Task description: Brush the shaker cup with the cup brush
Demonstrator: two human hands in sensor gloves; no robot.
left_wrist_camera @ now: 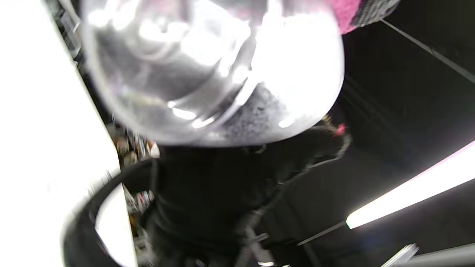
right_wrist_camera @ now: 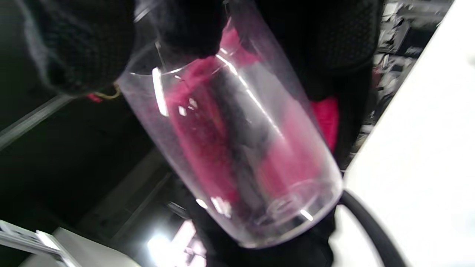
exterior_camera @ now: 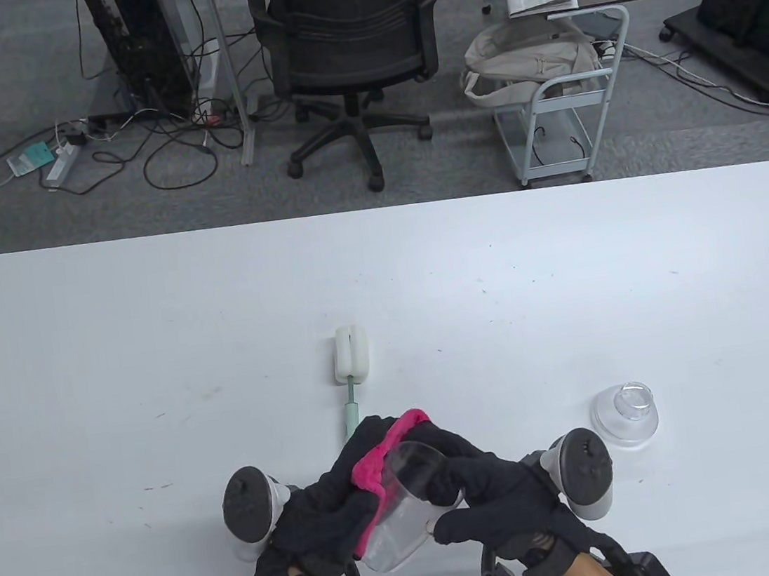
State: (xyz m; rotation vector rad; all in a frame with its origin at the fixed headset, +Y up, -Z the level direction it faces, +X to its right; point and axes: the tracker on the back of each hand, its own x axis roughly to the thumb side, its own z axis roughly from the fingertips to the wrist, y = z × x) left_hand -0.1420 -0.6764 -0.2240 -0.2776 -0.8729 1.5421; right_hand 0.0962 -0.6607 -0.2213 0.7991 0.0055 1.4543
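The clear shaker cup [exterior_camera: 402, 520] is held tilted above the table's near edge, between both hands. My right hand [exterior_camera: 455, 498] grips it near its open rim, fingers above and thumb below. My left hand [exterior_camera: 351, 490] holds a pink cloth [exterior_camera: 377, 460] pressed against the cup's left side. The right wrist view shows the cup [right_wrist_camera: 237, 148] with the cloth [right_wrist_camera: 200, 141] behind its wall. The left wrist view shows the cup's base [left_wrist_camera: 207, 70] close up. The cup brush [exterior_camera: 351, 367], with a white sponge head and a pale green handle, lies on the table just beyond the hands, and neither hand touches it.
A clear domed lid [exterior_camera: 625, 414] stands on the white table [exterior_camera: 152, 347] to the right of my right hand. An office chair [exterior_camera: 352, 44] and a small cart [exterior_camera: 563, 87] stand on the floor beyond the far edge.
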